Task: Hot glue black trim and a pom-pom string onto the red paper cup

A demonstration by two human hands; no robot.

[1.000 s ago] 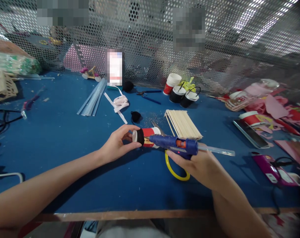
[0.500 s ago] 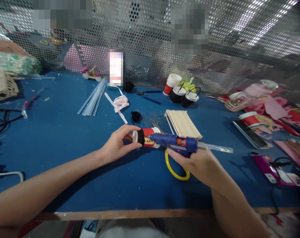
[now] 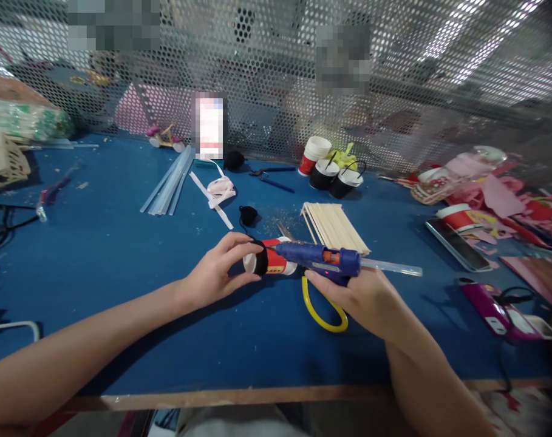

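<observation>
- Gripping a small red paper cup (image 3: pixel 276 264) by its black-banded end, the left hand (image 3: pixel 221 273) has thumb and fingers closed around it at the centre of the frame; the cup lies on its side, just above the blue table (image 3: pixel 121 255).
- The right hand (image 3: pixel 362 297) is clenched around the handle of a blue glue gun (image 3: pixel 321 260), just right of centre.
- The glue gun points left; its nozzle meets the upper side of the cup near the black band.
- A clear glue stick (image 3: pixel 391 267) projects from the rear of the gun toward the right of the frame.
- Yellow-handled scissors (image 3: pixel 323 312) lie on the table directly beneath the gun and the right hand.
- A stack of wooden sticks (image 3: pixel 334 227) sits just above and right of the cup.
- A bundle of spare glue sticks (image 3: pixel 169 182) lies in the upper left centre, well apart from both hands.
- A group of paper cups (image 3: pixel 330 167) stands at upper centre, near the perforated metal screen (image 3: pixel 394 73).
- A phone (image 3: pixel 458 243) lies flat at right, beside pink paper scraps (image 3: pixel 498 194).
</observation>
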